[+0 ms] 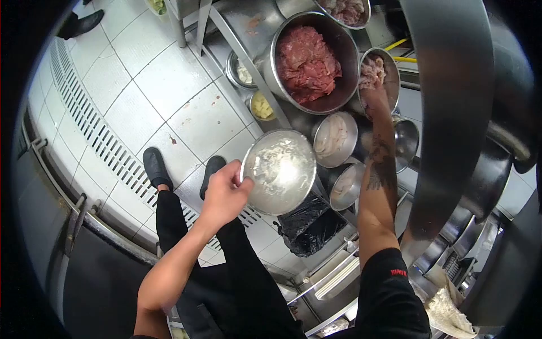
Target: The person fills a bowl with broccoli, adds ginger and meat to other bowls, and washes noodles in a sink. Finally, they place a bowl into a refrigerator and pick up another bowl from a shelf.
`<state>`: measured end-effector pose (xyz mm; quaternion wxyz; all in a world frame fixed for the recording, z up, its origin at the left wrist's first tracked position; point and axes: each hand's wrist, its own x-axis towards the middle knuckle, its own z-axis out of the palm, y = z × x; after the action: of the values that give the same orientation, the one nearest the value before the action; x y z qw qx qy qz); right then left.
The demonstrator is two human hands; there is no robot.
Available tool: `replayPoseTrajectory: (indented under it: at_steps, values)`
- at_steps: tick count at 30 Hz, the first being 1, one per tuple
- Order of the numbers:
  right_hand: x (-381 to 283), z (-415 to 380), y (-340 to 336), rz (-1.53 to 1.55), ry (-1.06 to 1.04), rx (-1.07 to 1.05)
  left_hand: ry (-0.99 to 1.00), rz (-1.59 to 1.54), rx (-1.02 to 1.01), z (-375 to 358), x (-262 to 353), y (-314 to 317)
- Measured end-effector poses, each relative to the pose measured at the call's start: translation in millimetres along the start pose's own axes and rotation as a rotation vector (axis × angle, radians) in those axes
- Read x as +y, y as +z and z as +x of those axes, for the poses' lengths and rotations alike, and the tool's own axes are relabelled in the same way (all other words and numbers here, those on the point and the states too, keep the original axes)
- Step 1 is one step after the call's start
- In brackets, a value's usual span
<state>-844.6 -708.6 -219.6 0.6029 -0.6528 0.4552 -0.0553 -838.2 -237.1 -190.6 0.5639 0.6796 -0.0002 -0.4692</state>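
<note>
My left hand point(226, 192) grips the rim of a round metal bowl point(280, 198), thumb over the edge. Pale smears and bits cling to the bowl's inside. At the upper right, my right hand point(375, 101) reaches down into another metal bowl point(394, 85), touching pale pink raw meat pieces point(372, 70). Its fingers are hidden there, so their grip cannot be made out. Beside that bowl stands a large metal pot point(276, 68) of red ground meat point(307, 65). A smaller bowl with pale strips of meat point(333, 135) sits below the pot.
A small bowl point(347, 186) with pale contents and a black plastic bag point(310, 229) lie below the held bowl. Yellow chunks point(261, 105) fill a container under the counter edge. A large metal surface point(451, 113) rises at right. A drain grate point(84, 107) crosses the tiled floor.
</note>
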Motion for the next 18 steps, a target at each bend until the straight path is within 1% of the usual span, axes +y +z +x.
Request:
replayPoseTrajectory:
  at_steps: [3, 4, 6, 9, 11, 13, 14, 15, 16, 17, 18]
  values:
    - [-5, 3, -6, 0.248, 0.080, -0.066, 0.028, 0.108, -0.033, 0, 19, -1]
    - [-9, 2, -8, 0.309, 0.096, -0.085, 0.032, 0.065, -0.049, 1, 21, 2]
    - [-21, -4, -19, 0.359, 0.090, -0.105, 0.062, 0.077, -0.047, 2, 26, 5]
    - [-49, -46, -34, 0.313, 0.009, -0.138, 0.092, 0.127, -0.074, 7, 31, 7]
    - [-68, -83, -32, 0.267, -0.047, -0.144, 0.102, 0.153, -0.098, 10, 37, 13]
    - [-77, -130, -11, 0.221, -0.088, -0.136, -0.076, -0.108, -0.232, 14, 46, 19]
    - [-76, -157, 4, 0.192, -0.107, -0.135, -0.060, -0.184, -0.216, 18, 45, 24]
    - [-68, -181, 26, 0.161, -0.110, -0.154, -0.045, -0.196, -0.215, 20, 45, 27]
    - [-61, -202, 47, 0.111, -0.095, -0.206, -0.033, -0.246, -0.169, 19, 47, 30]
    - [-52, -221, 69, 0.030, -0.069, -0.275, -0.025, -0.294, -0.125, 18, 49, 32]
    - [-41, -237, 88, -0.151, -0.054, -0.349, -0.020, -0.296, -0.131, 17, 47, 33]
